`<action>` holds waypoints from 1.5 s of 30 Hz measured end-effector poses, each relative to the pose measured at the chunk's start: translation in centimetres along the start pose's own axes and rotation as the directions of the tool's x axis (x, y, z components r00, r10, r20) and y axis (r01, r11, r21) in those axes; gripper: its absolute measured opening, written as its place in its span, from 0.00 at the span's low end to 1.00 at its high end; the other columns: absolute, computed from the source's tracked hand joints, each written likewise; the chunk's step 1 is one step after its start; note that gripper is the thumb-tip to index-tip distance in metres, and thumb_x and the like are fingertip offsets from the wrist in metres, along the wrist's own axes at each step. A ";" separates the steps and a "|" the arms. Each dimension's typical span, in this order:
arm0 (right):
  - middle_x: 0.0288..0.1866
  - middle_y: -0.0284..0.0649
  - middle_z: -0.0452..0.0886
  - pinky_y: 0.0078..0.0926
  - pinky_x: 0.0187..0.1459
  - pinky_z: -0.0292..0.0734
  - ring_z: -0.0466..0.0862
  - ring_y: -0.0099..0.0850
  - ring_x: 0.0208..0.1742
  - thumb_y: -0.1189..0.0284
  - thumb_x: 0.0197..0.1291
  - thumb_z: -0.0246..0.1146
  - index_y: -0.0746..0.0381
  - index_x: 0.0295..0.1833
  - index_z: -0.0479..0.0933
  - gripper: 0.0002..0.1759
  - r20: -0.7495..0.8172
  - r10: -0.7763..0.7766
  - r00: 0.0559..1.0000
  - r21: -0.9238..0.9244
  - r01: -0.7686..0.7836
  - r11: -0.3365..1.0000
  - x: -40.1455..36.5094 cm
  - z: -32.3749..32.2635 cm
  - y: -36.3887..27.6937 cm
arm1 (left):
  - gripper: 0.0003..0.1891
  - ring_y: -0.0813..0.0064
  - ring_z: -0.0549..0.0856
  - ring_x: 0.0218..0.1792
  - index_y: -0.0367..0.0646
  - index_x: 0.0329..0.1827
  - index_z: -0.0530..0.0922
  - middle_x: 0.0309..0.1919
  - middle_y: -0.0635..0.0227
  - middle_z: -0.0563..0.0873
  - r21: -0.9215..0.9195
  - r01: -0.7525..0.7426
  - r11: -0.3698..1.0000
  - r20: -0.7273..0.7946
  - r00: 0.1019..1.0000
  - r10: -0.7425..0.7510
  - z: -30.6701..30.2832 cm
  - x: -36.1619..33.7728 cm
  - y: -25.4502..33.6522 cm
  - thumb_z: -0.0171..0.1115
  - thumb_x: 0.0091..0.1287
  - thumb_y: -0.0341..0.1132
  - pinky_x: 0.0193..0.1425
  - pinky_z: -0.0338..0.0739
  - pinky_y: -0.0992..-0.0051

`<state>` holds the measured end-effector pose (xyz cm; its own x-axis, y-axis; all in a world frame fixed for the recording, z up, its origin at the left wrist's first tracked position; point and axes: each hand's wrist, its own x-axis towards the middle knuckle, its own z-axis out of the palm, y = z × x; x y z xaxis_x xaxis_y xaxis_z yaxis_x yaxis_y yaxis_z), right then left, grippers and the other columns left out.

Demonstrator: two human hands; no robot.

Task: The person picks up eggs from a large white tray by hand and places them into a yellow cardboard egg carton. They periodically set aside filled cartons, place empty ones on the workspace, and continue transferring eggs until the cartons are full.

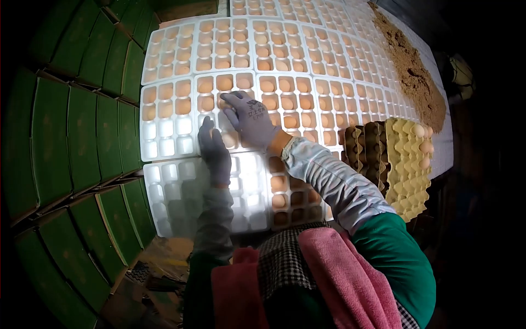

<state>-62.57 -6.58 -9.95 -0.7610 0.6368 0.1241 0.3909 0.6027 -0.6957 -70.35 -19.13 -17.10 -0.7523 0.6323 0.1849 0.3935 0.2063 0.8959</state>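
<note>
Both hands wear grey gloves over a white foam tray (200, 131) that is partly filled with eggs. My right hand (249, 119) reaches over the tray's middle with its fingers bent downward; whether an egg is under them is hidden. Beside it, my left hand (214, 148) is held on edge near the tray's left side, fingers together and pointing away from me; its palm side is hard to make out. An egg (229, 140) shows between the two hands. To the left, another foam tray (169, 112) has eggs in its far rows and bare cups in its near rows.
More egg-filled foam trays (280, 46) cover the far side. Stacked pulp trays (408, 170) with a few eggs on top stand at the right. Brown loose material (416, 82) lies along the far right edge. Green boxes (49, 142) line the left. Bare-cupped trays (170, 197) lie nearer me.
</note>
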 end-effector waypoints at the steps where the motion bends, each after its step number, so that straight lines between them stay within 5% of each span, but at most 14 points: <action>1: 0.68 0.49 0.73 0.44 0.62 0.73 0.78 0.48 0.63 0.66 0.68 0.60 0.56 0.69 0.72 0.24 -0.039 -0.010 0.999 0.013 0.010 1.000 0.3 1.2 0.0 | 0.20 0.55 0.77 0.64 0.32 0.68 0.72 0.61 0.50 0.79 0.102 -0.094 0.990 -0.099 0.990 0.104 0.1 -0.2 -0.3 0.46 0.78 0.33 0.73 0.67 0.61; 5: 0.78 0.56 0.62 0.61 0.77 0.45 0.55 0.57 0.80 0.64 0.69 0.55 0.61 0.75 0.67 0.30 0.241 -0.005 0.971 -0.337 0.088 0.937 -0.3 5.8 2.2 | 0.13 0.58 0.76 0.65 0.38 0.58 0.77 0.60 0.57 0.80 0.428 -0.107 0.897 -0.097 0.982 0.164 -0.8 -0.5 -0.2 0.48 0.78 0.32 0.77 0.52 0.48; 10: 0.48 0.47 0.81 0.44 0.50 0.78 0.84 0.46 0.50 0.62 0.66 0.58 0.61 0.56 0.77 0.18 0.498 -0.107 0.860 -0.151 0.208 0.966 -5.0 -7.9 -5.6 | 0.16 0.64 0.75 0.64 0.42 0.60 0.78 0.52 0.63 0.82 0.373 -0.151 0.916 0.004 0.987 0.161 -1.1 -0.5 -1.7 0.53 0.74 0.36 0.79 0.46 0.54; 14: 0.43 0.43 0.83 0.40 0.45 0.79 0.86 0.41 0.45 0.60 0.66 0.62 0.59 0.50 0.79 0.15 -0.003 0.077 0.997 -0.366 -0.072 0.928 -15.9 -25.9 -4.6 | 0.18 0.66 0.79 0.55 0.44 0.62 0.79 0.55 0.62 0.81 0.246 0.273 0.930 -0.059 0.962 -0.266 -0.6 0.9 -0.2 0.58 0.70 0.34 0.78 0.53 0.59; 17: 0.34 0.43 0.84 0.42 0.44 0.80 0.87 0.41 0.39 0.51 0.65 0.62 0.62 0.44 0.78 0.22 -0.423 0.491 0.762 -0.623 -0.638 0.452 -25.8 -36.7 4.2 | 0.18 0.59 0.80 0.53 0.37 0.62 0.79 0.53 0.59 0.81 0.042 -0.189 0.981 0.048 0.981 0.187 2.9 0.3 10.7 0.61 0.70 0.32 0.65 0.71 0.66; 24: 0.40 0.40 0.86 0.37 0.45 0.80 0.87 0.37 0.41 0.53 0.63 0.66 0.62 0.49 0.77 0.23 -0.460 0.564 0.686 -0.274 -0.714 0.645 -33.2 -40.1 7.6 | 0.27 0.54 0.77 0.65 0.48 0.68 0.77 0.62 0.56 0.82 -0.348 -0.555 0.756 0.691 0.393 0.607 20.9 -6.3 35.7 0.68 0.66 0.43 0.72 0.69 0.63; 26: 0.38 0.34 0.83 0.29 0.42 0.80 0.84 0.29 0.39 0.59 0.66 0.63 0.63 0.56 0.77 0.21 -0.466 0.604 0.646 0.432 -0.430 0.793 -35.0 -41.5 9.6 | 0.28 0.54 0.78 0.62 0.48 0.67 0.77 0.60 0.56 0.82 -0.264 -0.789 0.554 0.572 0.334 0.749 25.3 -8.9 36.8 0.68 0.63 0.44 0.70 0.70 0.61; 30: 0.45 0.35 0.82 0.27 0.46 0.80 0.82 0.27 0.44 0.67 0.66 0.62 0.62 0.52 0.82 0.14 -0.382 0.575 0.723 0.650 -0.233 0.724 -35.8 -45.5 14.7 | 0.24 0.59 0.81 0.58 0.45 0.61 0.76 0.51 0.59 0.84 -0.177 -0.632 0.754 0.746 0.413 0.522 26.3 -9.4 38.4 0.67 0.63 0.41 0.65 0.75 0.64; 33: 0.50 0.38 0.84 0.34 0.49 0.79 0.84 0.36 0.45 0.67 0.58 0.67 0.53 0.53 0.83 0.16 -0.283 0.267 0.921 -0.260 -0.342 0.903 -33.2 -46.6 12.9 | 0.19 0.66 0.85 0.47 0.43 0.57 0.75 0.46 0.62 0.84 -0.501 -0.109 0.858 0.555 0.720 0.416 26.1 -9.2 38.2 0.64 0.63 0.34 0.52 0.81 0.69; 36: 0.51 0.34 0.85 0.35 0.49 0.79 0.85 0.37 0.46 0.65 0.57 0.68 0.50 0.55 0.82 0.18 -0.098 0.138 0.986 -0.569 -0.170 0.805 -32.1 -46.4 15.8 | 0.19 0.74 0.83 0.45 0.42 0.59 0.74 0.50 0.67 0.82 -0.698 0.397 0.597 0.598 0.781 0.180 25.5 -8.8 40.8 0.63 0.65 0.33 0.51 0.81 0.73; 38: 0.52 0.34 0.85 0.32 0.49 0.80 0.85 0.32 0.46 0.65 0.60 0.68 0.53 0.59 0.80 0.21 -0.044 0.129 0.991 -0.602 -0.129 0.788 -32.5 -46.8 16.7 | 0.21 0.66 0.86 0.42 0.44 0.63 0.72 0.49 0.62 0.82 -0.342 0.150 0.928 0.861 0.446 0.245 25.5 -8.9 42.2 0.61 0.66 0.34 0.52 0.83 0.67; 40: 0.50 0.34 0.84 0.26 0.47 0.80 0.84 0.26 0.47 0.65 0.63 0.67 0.57 0.62 0.78 0.22 -0.337 0.260 0.905 0.257 -0.177 0.950 -33.7 -46.9 18.0 | 0.19 0.60 0.87 0.42 0.44 0.59 0.75 0.44 0.57 0.84 -0.042 -0.699 0.714 0.835 0.368 0.410 26.5 -13.1 43.1 0.63 0.66 0.37 0.47 0.83 0.61; 42: 0.50 0.35 0.82 0.21 0.46 0.80 0.82 0.22 0.48 0.64 0.63 0.69 0.59 0.60 0.80 0.22 -0.392 0.462 0.796 0.654 -0.112 0.748 -33.6 -48.2 18.0 | 0.17 0.55 0.87 0.42 0.43 0.51 0.79 0.40 0.52 0.86 0.138 -0.820 0.556 0.768 0.443 0.462 28.8 -16.7 41.5 0.67 0.63 0.42 0.45 0.82 0.59; 45: 0.54 0.40 0.82 0.28 0.48 0.82 0.84 0.29 0.49 0.64 0.59 0.71 0.57 0.60 0.80 0.24 -0.229 0.429 0.874 0.542 -0.252 0.802 -31.3 -49.2 20.0 | 0.17 0.56 0.87 0.42 0.42 0.46 0.80 0.46 0.53 0.87 -0.008 -0.673 0.740 0.747 0.487 0.451 28.4 -15.7 41.2 0.68 0.61 0.43 0.45 0.82 0.60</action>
<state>-5.45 9.22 7.07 -0.3787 0.9251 -0.0279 0.2244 0.0625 -0.9725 -27.34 0.70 5.41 0.2058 0.9595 0.1924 0.7931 -0.2787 0.5416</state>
